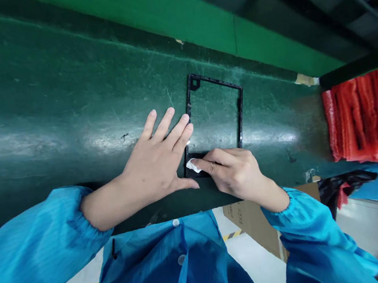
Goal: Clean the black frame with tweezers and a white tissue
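A thin black rectangular frame [241,117] lies flat on the green work surface, with a wider black strip along its near end. My left hand [154,163] is spread out flat, its fingertips touching the frame's left side and its thumb by the near left corner. Between the fingers of my right hand [234,170] is a small crumpled white cloth [193,165], pressed against the near strip. My right hand covers much of that strip and the near right corner.
Red bubble-wrap packets [362,118] are stacked at the right. A small black scrap [125,137] lies left of my left hand. A green ledge [195,12] runs along the back. Below the table edge stands a cardboard box [252,225].
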A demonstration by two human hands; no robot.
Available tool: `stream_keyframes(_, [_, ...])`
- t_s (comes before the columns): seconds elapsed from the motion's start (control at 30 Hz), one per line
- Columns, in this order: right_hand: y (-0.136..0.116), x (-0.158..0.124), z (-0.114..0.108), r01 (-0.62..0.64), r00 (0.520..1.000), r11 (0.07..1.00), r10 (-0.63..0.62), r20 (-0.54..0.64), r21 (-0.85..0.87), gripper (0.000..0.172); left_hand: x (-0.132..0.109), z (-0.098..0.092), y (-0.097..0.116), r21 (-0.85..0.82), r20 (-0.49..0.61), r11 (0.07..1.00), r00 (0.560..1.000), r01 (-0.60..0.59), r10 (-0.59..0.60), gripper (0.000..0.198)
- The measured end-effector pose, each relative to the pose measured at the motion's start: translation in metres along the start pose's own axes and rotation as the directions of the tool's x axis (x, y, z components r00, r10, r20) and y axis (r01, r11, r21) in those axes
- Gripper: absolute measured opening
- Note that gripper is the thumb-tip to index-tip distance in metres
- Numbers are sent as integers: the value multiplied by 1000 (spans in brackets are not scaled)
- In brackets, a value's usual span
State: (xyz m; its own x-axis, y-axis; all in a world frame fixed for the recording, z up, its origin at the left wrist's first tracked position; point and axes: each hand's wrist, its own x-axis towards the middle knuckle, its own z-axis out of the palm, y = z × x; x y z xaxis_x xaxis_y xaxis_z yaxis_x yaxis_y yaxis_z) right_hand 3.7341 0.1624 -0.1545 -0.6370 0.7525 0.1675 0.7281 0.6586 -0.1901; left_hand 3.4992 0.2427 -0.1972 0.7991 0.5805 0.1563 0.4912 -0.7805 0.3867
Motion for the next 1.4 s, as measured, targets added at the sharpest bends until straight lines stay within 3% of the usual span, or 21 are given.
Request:
stream_keyframes(0.2, [-5,-2,-1,3,999,1000,-3,50,16,31,-1,2,-1,34,9,999,1000,-13,13,118])
stream_keyframes(0.4, [-1,1,2,-31,999,998,31,-12,-57,29,0,1,1,32,14,999,1000,5,-5,117])
stream_keyframes(0.57, [-6,-3,3,10,1000,1000,-10,0,8,30,-1,1,1,5,5,1000,1000,-2,2,119])
stream_keyframes(0.9, [-15,-4,0,22,1000,996,-21,13,-83,26,-1,3,0,24,7,1000,1000,-8,8,116])
stream_keyframes(1.17, [7,7,7,-46,994,997,40,-105,-54,26,-1,0,1,22,34,1000,999,6,-7,118])
stream_keyframes(1.4, [-9,-6,7,15,999,1000,-16,-49,-13,29,-1,2,0,-4,5,1000,1000,-10,10,116])
